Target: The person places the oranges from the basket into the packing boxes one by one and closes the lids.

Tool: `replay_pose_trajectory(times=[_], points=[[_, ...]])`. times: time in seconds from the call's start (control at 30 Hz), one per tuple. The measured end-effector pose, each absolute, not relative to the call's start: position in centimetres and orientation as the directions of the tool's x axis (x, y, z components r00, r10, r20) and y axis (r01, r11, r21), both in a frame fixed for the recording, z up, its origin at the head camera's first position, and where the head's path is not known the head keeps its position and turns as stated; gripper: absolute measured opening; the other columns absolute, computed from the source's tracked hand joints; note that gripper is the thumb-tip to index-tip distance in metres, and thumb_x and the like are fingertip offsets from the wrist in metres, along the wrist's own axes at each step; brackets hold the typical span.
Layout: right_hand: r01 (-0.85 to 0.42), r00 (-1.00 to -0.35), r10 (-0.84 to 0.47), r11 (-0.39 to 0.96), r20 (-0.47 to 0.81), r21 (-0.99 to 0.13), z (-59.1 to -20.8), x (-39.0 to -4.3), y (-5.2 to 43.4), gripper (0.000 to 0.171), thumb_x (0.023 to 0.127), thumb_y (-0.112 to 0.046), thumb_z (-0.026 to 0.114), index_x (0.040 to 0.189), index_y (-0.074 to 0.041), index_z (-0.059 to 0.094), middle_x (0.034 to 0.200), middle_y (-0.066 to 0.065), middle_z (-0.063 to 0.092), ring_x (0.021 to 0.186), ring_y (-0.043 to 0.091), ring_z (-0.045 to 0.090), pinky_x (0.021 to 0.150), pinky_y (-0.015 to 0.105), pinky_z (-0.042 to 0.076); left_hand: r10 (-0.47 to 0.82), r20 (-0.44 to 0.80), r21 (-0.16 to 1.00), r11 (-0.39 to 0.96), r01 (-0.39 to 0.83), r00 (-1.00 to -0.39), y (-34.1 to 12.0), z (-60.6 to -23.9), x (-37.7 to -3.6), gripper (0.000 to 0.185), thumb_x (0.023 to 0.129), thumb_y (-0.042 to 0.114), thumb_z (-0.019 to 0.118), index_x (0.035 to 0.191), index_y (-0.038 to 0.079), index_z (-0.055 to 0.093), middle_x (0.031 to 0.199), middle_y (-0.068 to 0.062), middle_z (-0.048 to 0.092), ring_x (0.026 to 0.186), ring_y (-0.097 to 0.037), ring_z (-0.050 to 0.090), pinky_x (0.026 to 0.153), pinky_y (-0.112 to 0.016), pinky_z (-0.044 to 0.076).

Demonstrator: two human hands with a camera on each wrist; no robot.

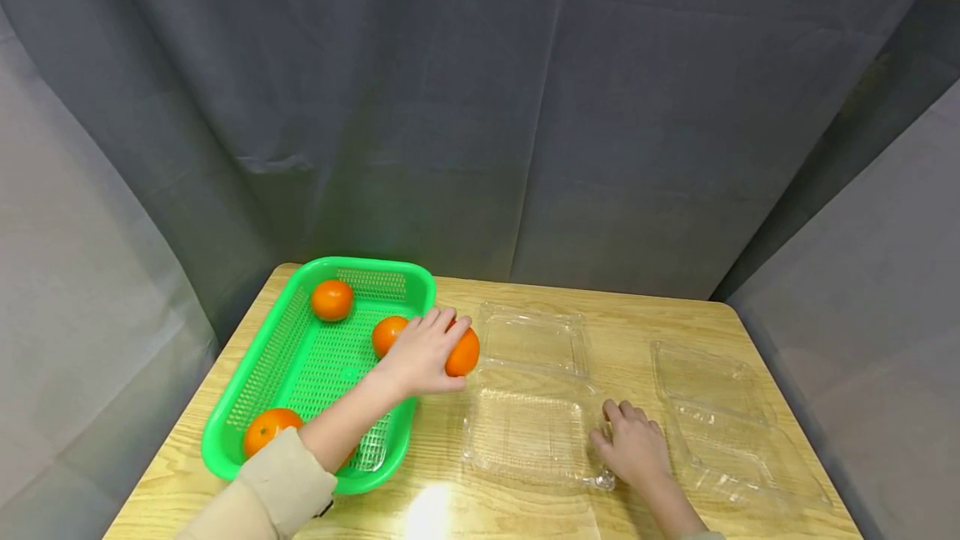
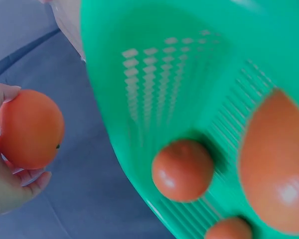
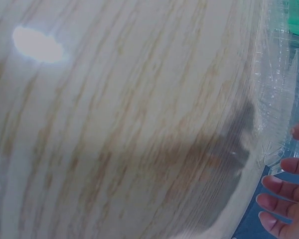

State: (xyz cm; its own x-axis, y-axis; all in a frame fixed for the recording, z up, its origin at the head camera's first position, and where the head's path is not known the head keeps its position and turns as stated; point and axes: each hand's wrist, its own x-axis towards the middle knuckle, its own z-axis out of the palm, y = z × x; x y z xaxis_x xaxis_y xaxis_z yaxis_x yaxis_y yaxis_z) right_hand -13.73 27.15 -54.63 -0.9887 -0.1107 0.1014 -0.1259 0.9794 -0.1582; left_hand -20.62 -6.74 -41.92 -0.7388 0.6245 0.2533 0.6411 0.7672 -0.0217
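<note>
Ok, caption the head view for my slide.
Left hand holds an orange beside green basket; right hand touches clear clamshell.

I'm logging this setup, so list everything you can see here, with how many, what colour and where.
oranges: four, orange; three in the basket (far end, middle, near end), one in the left hand past the basket's right rim
basket: one, green, perforated plastic; left part of the table
clamshell boxes: two, clear plastic, lying open; one at the middle of the table, one at the right
table: one, light wood grain; fills the lower part of the head view
curtain: grey fabric; behind and on both sides of the table
sleeve: one, beige; on the left arm
left hand: grips the orange
right hand: rests on the near right corner of the middle box
</note>
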Motion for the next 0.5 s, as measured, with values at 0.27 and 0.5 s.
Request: replay_pose_trajectory(times=[0.27, 0.5], points=[[-0.119, -0.99, -0.105, 0.979, 0.093, -0.168, -54.7, -13.8, 27.2, 0.033, 0.082, -0.036, 0.059, 0.102, -0.009, 0.056, 0.095, 0.008, 0.056, 0.082, 0.026, 0.054, 0.063, 0.04, 0.045, 0.664, 0.228, -0.024, 0.735, 0.677, -0.713, -2.7, -42.2, -20.4, 0.068, 0.066, 0.05, 0.064, 0.122, 0.015, 0.047, 0.111, -0.004, 0.047, 0.096, -0.02, 0.046, 0.074, -0.033, 0.044], [-0.119, -0.99, -0.104, 0.978, 0.09, -0.174, -54.7, -13.8, 27.2, 0.034, 0.082, -0.035, 0.06, 0.103, -0.009, 0.056, 0.096, 0.009, 0.056, 0.085, 0.028, 0.054, 0.065, 0.042, 0.045, 0.711, 0.18, -0.068, 0.698, 0.713, -0.68, 0.6, -43.3, -20.1, 0.07, 0.067, 0.057, 0.065, 0.122, 0.018, 0.046, 0.111, -0.003, 0.047, 0.098, -0.018, 0.046, 0.077, -0.031, 0.045]])
